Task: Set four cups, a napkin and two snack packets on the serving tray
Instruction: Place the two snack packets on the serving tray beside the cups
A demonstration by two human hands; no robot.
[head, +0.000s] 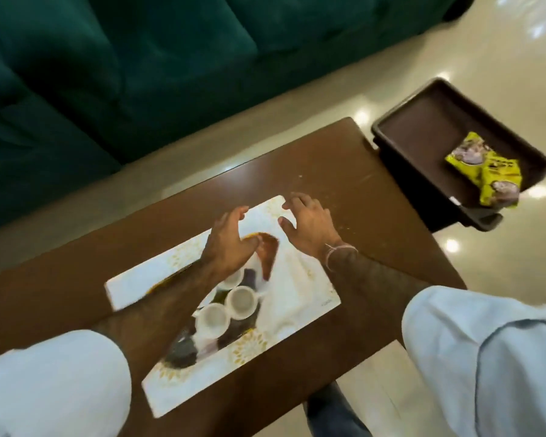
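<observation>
A white serving tray (pixel 130 283) with a floral print lies on the brown table (pixel 344 171). Three white cups (pixel 241 302) stand clustered near its middle, and my left forearm partly hides the farthest one. A white napkin (pixel 297 288) lies spread on the tray's right half. My left hand (pixel 230 238) hovers over the tray's far part with its fingers apart and nothing in it. At the tray's far corner my right hand (pixel 306 222) is also open and holds nothing. Two yellow snack packets (pixel 486 171) lie in a dark brown tub (pixel 423 121) off the table's right end.
A dark green sofa (pixel 123 74) runs along the far side, across a strip of glossy cream floor (pixel 501 42). The dark tub sits beyond the table's right edge. My knee (pixel 328 411) shows below the table's near edge.
</observation>
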